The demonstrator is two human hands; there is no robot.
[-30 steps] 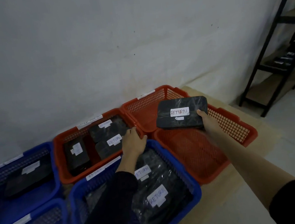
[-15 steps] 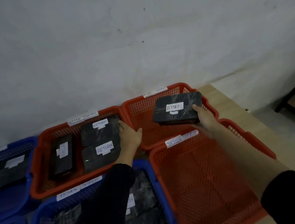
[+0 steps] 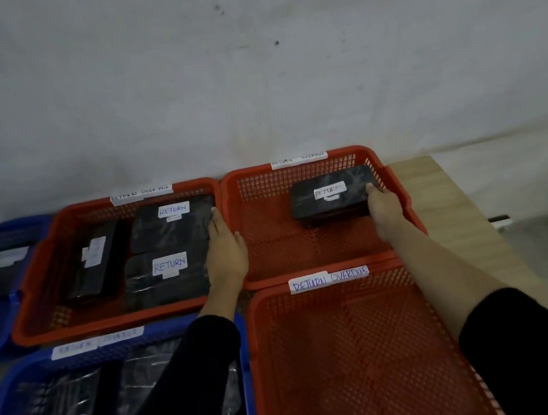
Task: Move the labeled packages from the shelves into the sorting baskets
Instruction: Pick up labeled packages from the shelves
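From the head view, we took the far-right red plastic mesh basket [image 3: 314,237], tagged with a white strip reading RETURN OVERDUE, as our landmark. Inside it, toward its back right corner, our right hand [image 3: 384,207] gripped a flat black plastic-wrapped package [image 3: 328,197] by its right end, fingers curled under it and the thumb on top. The package's long axis ran left to right, roughly parallel with the basket's back wall, and its white RETURN label [image 3: 330,190] faced up, reading upright to us. Whether the package already rested on the basket floor or hung just above it we could not tell.

Immediately left of that landmark basket sat a second red mesh basket [image 3: 38,319] holding three black wrapped packages. Our left hand [image 3: 225,247] lay on this basket's right edge, fingers extended and close together, their tips touching the right end of the rear package [image 3: 171,226]; it gripped nothing. The front package [image 3: 167,275] lay just behind our wrist, its long axis also left to right, while the third [image 3: 94,260] lay lengthwise front to back.

In front of the landmark stood an empty-looking red mesh basket [image 3: 360,362] with its own RETURN OVERDUE strip [image 3: 328,280]. Diagonally front-left of the landmark, a blue mesh basket [image 3: 17,380] held more wrapped packages, partly hidden by our black sleeve [image 3: 184,384].
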